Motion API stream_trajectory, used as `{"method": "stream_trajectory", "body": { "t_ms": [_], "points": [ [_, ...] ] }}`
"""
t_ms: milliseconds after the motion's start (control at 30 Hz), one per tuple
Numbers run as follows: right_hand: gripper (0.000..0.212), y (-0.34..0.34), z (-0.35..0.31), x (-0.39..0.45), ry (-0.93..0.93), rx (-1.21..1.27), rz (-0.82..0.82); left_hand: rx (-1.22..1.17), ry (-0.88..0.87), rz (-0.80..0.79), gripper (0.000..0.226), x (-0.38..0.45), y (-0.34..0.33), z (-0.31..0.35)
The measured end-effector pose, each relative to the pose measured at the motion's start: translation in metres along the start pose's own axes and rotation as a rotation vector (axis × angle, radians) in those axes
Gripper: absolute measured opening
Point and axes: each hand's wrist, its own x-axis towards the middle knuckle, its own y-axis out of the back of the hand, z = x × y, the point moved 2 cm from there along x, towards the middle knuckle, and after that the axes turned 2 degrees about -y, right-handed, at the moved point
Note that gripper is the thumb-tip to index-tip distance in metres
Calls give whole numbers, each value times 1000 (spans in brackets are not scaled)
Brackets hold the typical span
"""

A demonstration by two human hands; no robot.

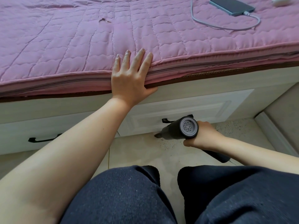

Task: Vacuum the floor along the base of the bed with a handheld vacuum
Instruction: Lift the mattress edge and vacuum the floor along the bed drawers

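A black handheld vacuum [181, 129] with a grey vented rear cap points down to the left, its nozzle tip touching the tiled floor [145, 151] right at the foot of the white bed base [178, 109]. My right hand [204, 136] grips the vacuum's handle. Fine specks of dirt lie on the tile just beside the nozzle. My left hand [131, 75] rests flat with straight fingers on the edge of the pink quilted bed cover [64, 46], the thumb tucked under the mattress rim.
The bed base has drawers with black handles [43, 139]. A phone [232, 5] with a charging cable [226, 26] lies on the bed at the far right. A padded panel [283, 113] stands to the right. My knees in dark trousers [161, 199] fill the foreground.
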Motion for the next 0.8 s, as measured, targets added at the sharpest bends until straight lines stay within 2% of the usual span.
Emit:
{"method": "stream_trajectory", "body": {
  "t_ms": [800],
  "points": [
    [24, 5, 2, -14, -8, -43, -12, -9, -11, -4, 86, 1, 1, 0]
  ]
}}
